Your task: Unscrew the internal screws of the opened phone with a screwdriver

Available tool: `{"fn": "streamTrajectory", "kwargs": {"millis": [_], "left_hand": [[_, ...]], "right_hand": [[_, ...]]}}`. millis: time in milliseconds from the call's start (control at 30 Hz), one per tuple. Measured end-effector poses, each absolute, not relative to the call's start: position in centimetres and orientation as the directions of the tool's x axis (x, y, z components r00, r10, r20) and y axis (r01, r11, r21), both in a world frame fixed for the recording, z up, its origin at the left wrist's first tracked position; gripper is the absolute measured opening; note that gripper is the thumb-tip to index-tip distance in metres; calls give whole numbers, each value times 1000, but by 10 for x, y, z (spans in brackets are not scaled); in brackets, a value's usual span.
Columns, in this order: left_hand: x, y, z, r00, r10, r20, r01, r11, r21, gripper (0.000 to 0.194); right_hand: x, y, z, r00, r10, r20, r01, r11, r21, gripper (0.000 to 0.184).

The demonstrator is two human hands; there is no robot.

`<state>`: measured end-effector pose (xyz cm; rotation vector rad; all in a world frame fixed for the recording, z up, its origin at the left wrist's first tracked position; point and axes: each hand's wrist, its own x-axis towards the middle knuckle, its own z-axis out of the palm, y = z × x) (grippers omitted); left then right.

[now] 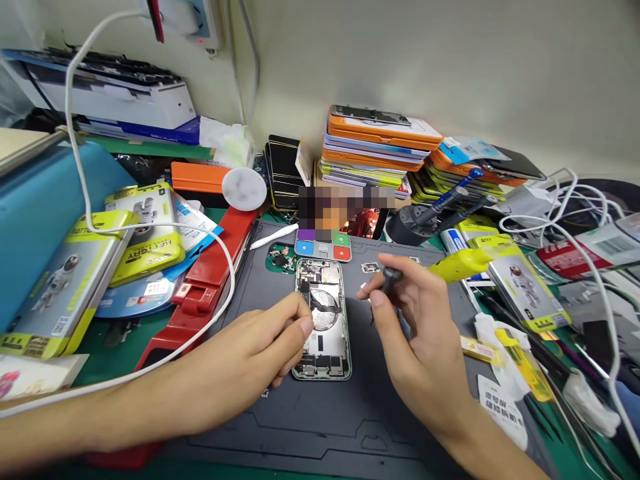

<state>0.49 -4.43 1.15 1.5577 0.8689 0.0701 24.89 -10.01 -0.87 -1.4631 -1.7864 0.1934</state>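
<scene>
An opened phone (320, 343) lies on the grey work mat (280, 433), its inner parts and a round silver coil showing. My left hand (273, 343) is closed at the phone's left edge, thumb against the curled fingers. Whatever those fingers hold, if anything, is hidden. To the right of the phone, my right hand (420, 327) grips a small dark screwdriver (391, 279) between thumb and fingers, apart from the phone. Behind the phone sits a tray with coloured squares (341, 253). A small metal plate (371, 268) rests on the mat near my right fingertips.
A red clamp-like tool (200, 280) and yellow battery boxes (145, 230) crowd the left, crossed by a white cable (233, 267). At the back are stacked orange cases (380, 137) and a tool holder (413, 225). A yellow bottle (460, 264) and several hand tools lie right.
</scene>
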Motion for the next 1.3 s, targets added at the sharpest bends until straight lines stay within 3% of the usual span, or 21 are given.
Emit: {"fn": "streamTrajectory", "kwargs": {"millis": [167, 233, 267, 333, 433, 533, 733, 1000, 1167, 1300], "left_hand": [[7, -42, 7, 708, 552, -441, 414, 181, 892, 46], [8, -42, 3, 702, 549, -454, 392, 234, 890, 40], [9, -41, 2, 702, 547, -456, 374, 262, 890, 36], [10, -39, 0, 704, 552, -446, 321, 313, 894, 28], [10, -36, 0, 695, 589, -412, 231, 361, 904, 18], [8, -35, 2, 679, 621, -391, 187, 369, 910, 11], [8, -34, 6, 675, 638, -370, 234, 291, 928, 13], [26, -26, 19, 646, 699, -307, 358, 77, 931, 36], [18, -31, 13, 643, 693, -326, 359, 103, 928, 33], [6, -36, 5, 676, 645, -357, 308, 193, 932, 19]], "right_hand": [[260, -100, -10, -246, 751, 613, 912, 394, -116, 40], [262, -101, -9, -264, 768, 583, 923, 377, -79, 45], [262, -103, -7, -235, 794, 561, 917, 372, -143, 49], [261, -107, -3, -113, 854, 507, 845, 351, -404, 57], [254, -113, 9, 132, 927, 351, 527, 234, -817, 64], [244, -115, 16, 188, 964, 185, 216, 143, -966, 65], [230, -122, 5, 183, 982, 45, -23, 50, -998, 66], [233, -126, -2, 88, 995, 53, -1, 53, -999, 55], [238, -132, -6, 35, 999, 41, 32, 40, -999, 54], [239, -133, -10, 30, 999, 21, 29, 20, -999, 58]]}}
